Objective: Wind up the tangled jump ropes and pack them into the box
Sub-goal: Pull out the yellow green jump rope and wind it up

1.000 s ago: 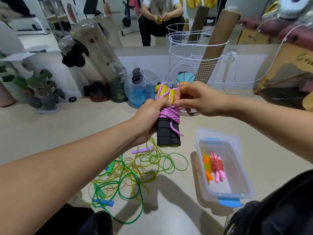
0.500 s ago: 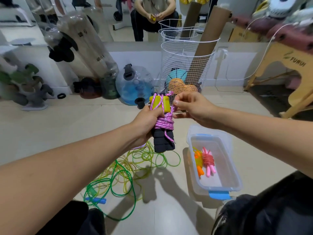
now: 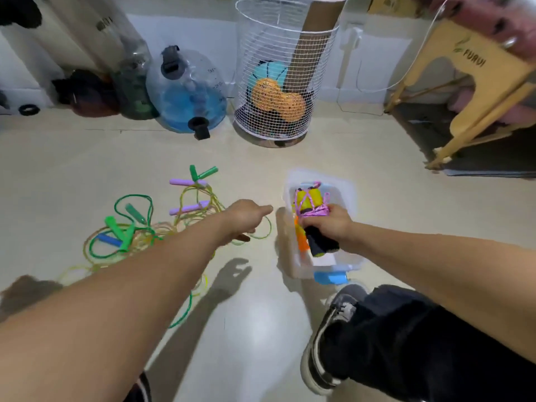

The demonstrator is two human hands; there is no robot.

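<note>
So the wound pink rope bundle (image 3: pixel 311 219) has gone from chest height down into the box (image 3: pixel 343 188), right hand (image 3: pixel 330 226) still gripping it, left hand (image 3: pixel 246 217) let go, open, reaching toward the floor tangle (image 3: pixel 150 227).

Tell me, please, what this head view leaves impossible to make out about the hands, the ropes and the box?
- Box contents: the right hand and its pink-wound rope bundle cover all but an orange handle.
- Left hand fingers: motion-blurred, contact with the tangled ropes unclear.
- Tangle: the left forearm covers its near part; rope count unclear.
- Box's near latch: blurred.
</note>
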